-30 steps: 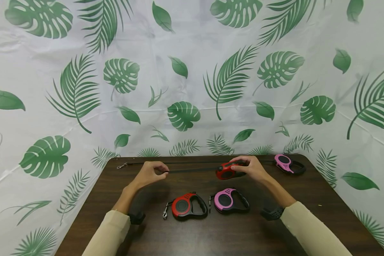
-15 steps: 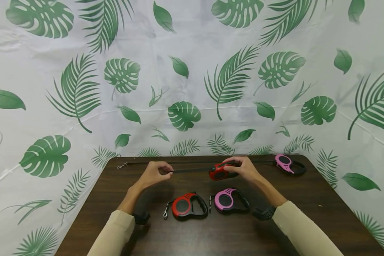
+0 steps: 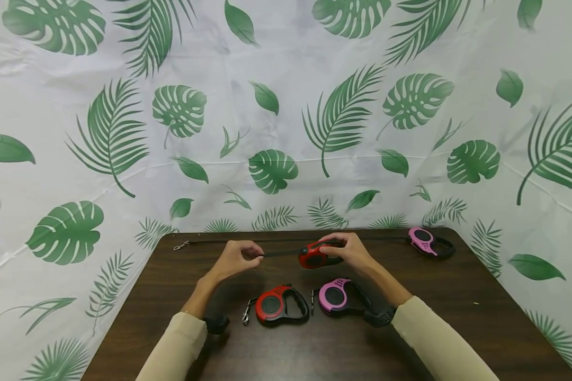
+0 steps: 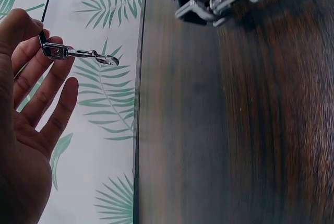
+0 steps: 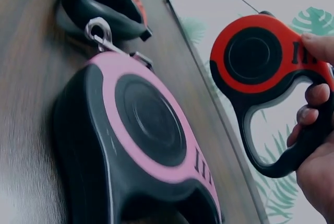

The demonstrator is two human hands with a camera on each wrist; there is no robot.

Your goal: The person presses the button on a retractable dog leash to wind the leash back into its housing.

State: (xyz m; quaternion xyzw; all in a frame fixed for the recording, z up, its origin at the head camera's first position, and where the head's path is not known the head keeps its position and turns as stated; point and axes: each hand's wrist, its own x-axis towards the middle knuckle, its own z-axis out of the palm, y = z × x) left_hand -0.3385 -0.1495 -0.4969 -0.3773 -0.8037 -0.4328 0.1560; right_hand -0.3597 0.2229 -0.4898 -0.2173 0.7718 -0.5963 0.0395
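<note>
My right hand grips the handle of a red and black retractable leash, held just above the dark wooden table. Its black cord runs a short way left to my left hand. In the left wrist view my left hand pinches the cord's end at the metal clip between thumb and fingers. In the right wrist view the fingers curl through the handle of the held red leash.
A second red leash and a pink leash lie side by side near me. Another pink leash lies at the back right, its cord stretched along the far edge to a clip. A leaf-print cloth walls in the table.
My right hand has carried the red leash leftward toward my left hand, and the cord between them has grown shorter. My left hand has shifted slightly right.
</note>
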